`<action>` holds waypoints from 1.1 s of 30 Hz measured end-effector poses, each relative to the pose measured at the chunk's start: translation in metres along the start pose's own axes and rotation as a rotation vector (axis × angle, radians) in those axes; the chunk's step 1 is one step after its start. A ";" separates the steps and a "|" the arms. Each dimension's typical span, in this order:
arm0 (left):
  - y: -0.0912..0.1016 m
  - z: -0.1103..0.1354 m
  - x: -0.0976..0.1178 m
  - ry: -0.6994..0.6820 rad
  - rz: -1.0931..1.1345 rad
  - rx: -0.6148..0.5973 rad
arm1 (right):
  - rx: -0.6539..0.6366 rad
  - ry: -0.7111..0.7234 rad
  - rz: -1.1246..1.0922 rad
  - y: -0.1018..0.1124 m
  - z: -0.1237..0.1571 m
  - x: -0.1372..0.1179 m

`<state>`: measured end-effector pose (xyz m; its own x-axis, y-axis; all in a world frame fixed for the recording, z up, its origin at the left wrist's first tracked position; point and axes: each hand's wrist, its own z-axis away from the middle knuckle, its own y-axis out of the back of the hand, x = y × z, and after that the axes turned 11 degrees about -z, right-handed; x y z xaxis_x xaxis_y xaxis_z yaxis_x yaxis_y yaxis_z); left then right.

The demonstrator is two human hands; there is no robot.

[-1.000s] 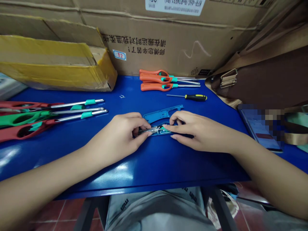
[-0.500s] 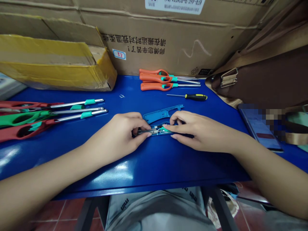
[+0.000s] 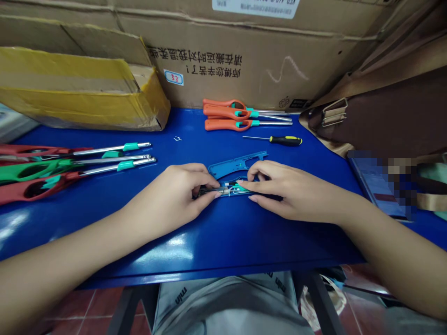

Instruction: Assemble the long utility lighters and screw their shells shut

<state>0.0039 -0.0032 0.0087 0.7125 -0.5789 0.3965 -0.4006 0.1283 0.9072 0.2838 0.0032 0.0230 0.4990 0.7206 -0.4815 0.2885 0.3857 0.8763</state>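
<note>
An opened blue lighter body [image 3: 232, 192] lies on the blue table between my hands, its inner parts exposed. My left hand [image 3: 190, 188] is closed at its left end, thumb and fingers around a clear, dark-looking fuel tank [image 3: 209, 191] seated there. My right hand [image 3: 279, 188] pinches the right part of the same body, fingertips on a green trigger piece [image 3: 240, 187] with thin white wires beside it. Just behind lies the other blue casing half [image 3: 230, 166], inner side up, close to my right fingers. My fingers hide both ends of the body.
Several orange lighters [image 3: 226, 124] and a black-and-yellow screwdriver [image 3: 284, 140] lie behind my hands. Red and green lighters [image 3: 38, 172] are at left. A taped carton [image 3: 87, 102] stands back left, a large cardboard box [image 3: 209, 46] behind. At right are a brown bag [image 3: 391, 102] and phone-like slab [image 3: 379, 190].
Almost nothing differs. Both hands stay on the blue lighter body, and the whole view has shifted very slightly.
</note>
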 end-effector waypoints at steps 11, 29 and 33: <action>0.024 -0.002 0.000 -0.013 -0.020 -0.094 | 0.014 0.006 -0.002 -0.002 0.001 0.000; 0.019 -0.007 -0.004 0.052 0.043 -0.039 | 0.018 0.002 0.000 -0.003 0.001 0.001; 0.018 -0.007 -0.005 0.041 0.032 -0.052 | 0.029 0.005 0.006 -0.004 0.001 0.002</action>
<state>-0.0028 0.0070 0.0239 0.7234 -0.5402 0.4301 -0.3940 0.1886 0.8996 0.2842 0.0026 0.0186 0.4964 0.7256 -0.4764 0.3095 0.3648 0.8781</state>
